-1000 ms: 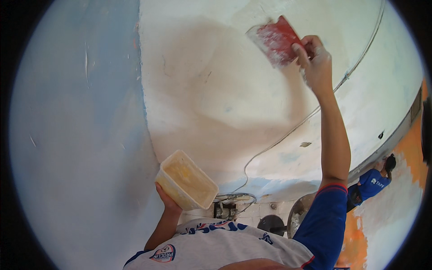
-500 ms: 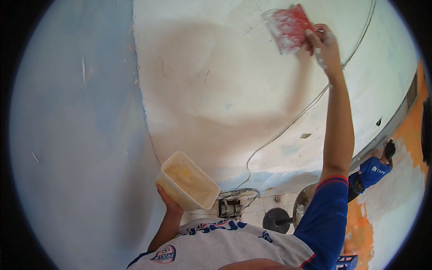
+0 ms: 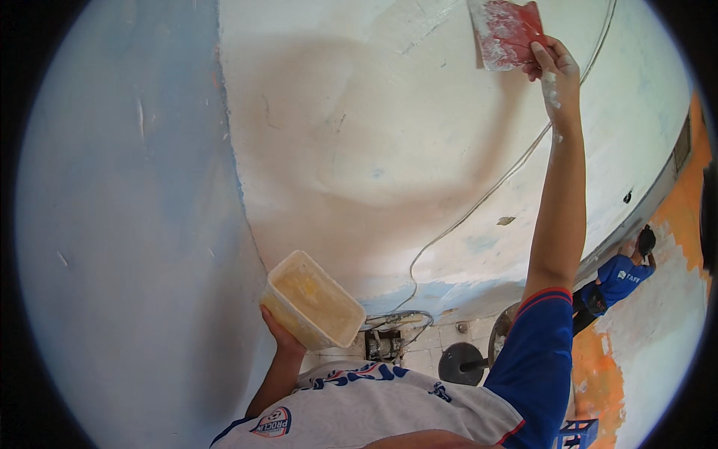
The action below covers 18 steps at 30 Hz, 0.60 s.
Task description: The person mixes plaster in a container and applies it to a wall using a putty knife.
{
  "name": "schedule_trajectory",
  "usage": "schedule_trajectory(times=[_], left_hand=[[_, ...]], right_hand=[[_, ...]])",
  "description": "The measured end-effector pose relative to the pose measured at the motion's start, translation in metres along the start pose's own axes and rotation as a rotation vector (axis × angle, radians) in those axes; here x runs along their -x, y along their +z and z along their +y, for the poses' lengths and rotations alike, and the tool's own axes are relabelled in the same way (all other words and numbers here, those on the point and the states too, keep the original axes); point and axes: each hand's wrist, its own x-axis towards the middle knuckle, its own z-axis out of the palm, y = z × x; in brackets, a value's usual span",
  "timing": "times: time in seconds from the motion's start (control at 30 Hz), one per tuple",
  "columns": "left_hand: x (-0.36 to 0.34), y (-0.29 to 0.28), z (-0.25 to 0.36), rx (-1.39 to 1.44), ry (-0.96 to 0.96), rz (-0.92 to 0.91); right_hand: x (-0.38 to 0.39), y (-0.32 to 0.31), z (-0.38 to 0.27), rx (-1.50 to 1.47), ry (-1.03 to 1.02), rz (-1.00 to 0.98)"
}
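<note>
My right hand [image 3: 553, 63], smeared with white, is raised high at the upper right and grips a red putty spreader [image 3: 512, 34]. White filler coats much of the spreader's face, and its blade edge lies at or very near the pale wall [image 3: 359, 150]; contact cannot be made out. Low and left of centre, my left hand [image 3: 284, 333] is wrapped round the side of a translucent rectangular plastic tub [image 3: 315, 299]. The tub is tilted, its open top facing up, with a yellowish-white residue inside. Most of the left fingers are hidden beneath it.
A bluish wall [image 3: 127, 224] meets the pale one in a corner at left. Along the pale wall runs a loose cable [image 3: 479, 209], down to a coil near the floor. A round dark base [image 3: 461, 364] stands below. At far right, a person in blue [image 3: 619, 277] faces an orange-patched wall.
My right hand has moved the spreader a little up and to the right along the wall. My left hand and the tub have stayed in place.
</note>
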Motion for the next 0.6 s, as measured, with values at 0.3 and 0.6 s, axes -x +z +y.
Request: schedule_trajectory(times=[0.3,0.6], left_hand=[[0.001,-0.004,0.003,-0.008,0.015,0.019],[0.004,0.006,0.01,-0.087,0.067,0.015]], right_hand=[[0.012,0.014,0.005,0.036,0.021,0.047],[0.024,0.041,0.017,0.018,0.038,-0.016]])
